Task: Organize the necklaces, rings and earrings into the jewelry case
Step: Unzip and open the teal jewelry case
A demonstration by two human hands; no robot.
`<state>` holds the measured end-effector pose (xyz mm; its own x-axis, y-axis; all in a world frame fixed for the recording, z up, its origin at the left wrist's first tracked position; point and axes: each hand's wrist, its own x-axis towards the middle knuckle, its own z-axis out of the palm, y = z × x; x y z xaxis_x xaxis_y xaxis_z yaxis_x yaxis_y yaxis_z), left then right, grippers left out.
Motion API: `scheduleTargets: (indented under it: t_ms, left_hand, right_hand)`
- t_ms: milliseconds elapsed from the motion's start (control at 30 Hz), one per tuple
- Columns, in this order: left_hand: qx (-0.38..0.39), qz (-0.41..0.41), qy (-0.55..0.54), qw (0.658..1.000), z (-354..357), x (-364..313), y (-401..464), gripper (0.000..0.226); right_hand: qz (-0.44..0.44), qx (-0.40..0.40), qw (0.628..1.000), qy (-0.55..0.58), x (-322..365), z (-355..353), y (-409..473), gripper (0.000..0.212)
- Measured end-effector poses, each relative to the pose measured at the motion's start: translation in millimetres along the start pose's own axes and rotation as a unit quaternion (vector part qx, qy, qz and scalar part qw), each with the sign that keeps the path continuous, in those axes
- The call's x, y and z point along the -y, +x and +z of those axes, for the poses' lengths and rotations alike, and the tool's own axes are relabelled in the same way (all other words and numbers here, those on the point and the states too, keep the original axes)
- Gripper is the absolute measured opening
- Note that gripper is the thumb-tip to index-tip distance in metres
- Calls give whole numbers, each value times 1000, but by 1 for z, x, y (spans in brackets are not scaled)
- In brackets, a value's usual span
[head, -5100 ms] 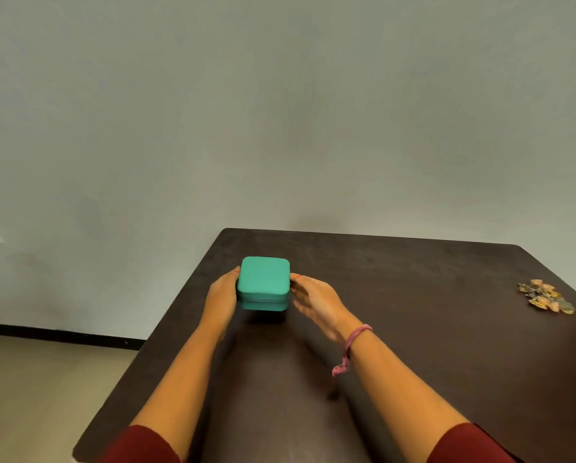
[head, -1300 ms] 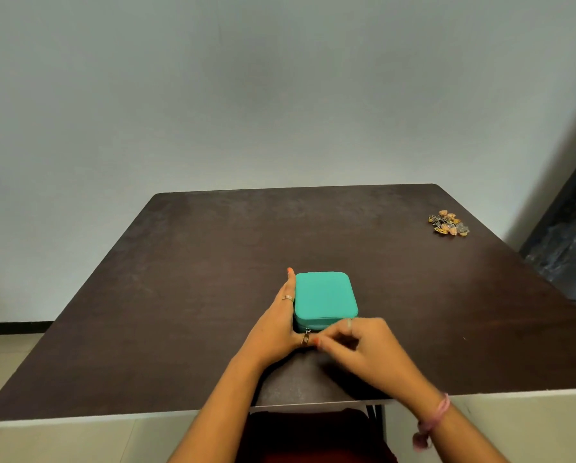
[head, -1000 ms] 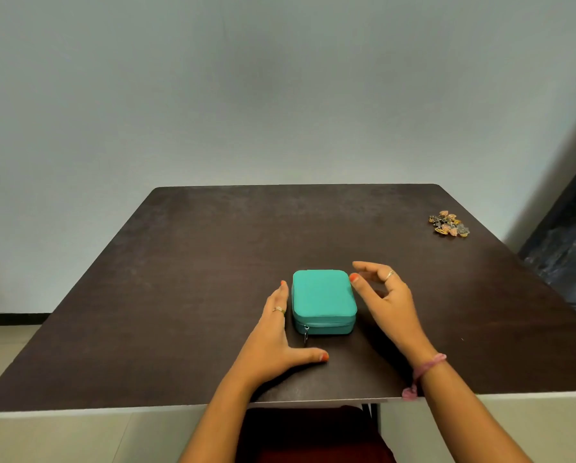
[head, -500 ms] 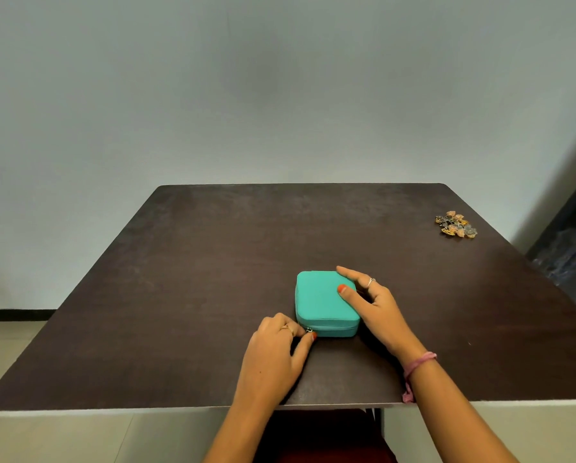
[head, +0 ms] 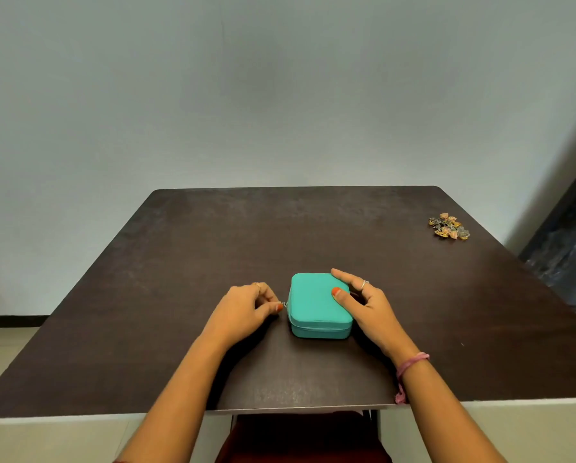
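Left hand (head: 243,310): grip pinched together on the small metal zipper pull (head: 283,304) at the left side of the jewelry case (head: 318,304), thumb and forefinger closed on it, other fingers curled. Right hand (head: 367,305): grip apart, thumb laid flat on the case lid, fingers spread along the case's right and far edge, pressing rather than clasping; a ring shows on one finger, a pink cord bracelet (head: 410,364) on the wrist. Jewelry case: teal, square with rounded corners, lid down, flat on the dark counter (head: 179,262) between both hands, near the counter's front edge. Jewelry pile (head: 448,226): small heap of gold and dark pieces, well apart from the case, far to its right and beyond it, near the counter's right edge; single pieces too small to tell
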<state>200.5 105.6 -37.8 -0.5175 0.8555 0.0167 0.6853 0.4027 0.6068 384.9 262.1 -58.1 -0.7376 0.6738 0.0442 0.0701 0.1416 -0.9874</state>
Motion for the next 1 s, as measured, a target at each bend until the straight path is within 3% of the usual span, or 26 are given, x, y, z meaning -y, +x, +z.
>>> scheduleTargets:
  t_ms: [167,667,867,1000]
  left_hand:
    - [-39,0,0,999,6,-5,35,9]
    - [-22,71,146,987,11,-26,73,21]
    - [-62,60,-70,994,33,-5,55,37]
    - [-106,17,-165,980,34,0,48,33]
  right_hand:
    - [1,9,1000,-2,1,0,0,38]
    - [-5,21,1000,0,1,-1,0,37]
    - [-28,38,997,-62,3,-4,-2,47]
    - [-52,80,987,-126,5,-4,-4,63]
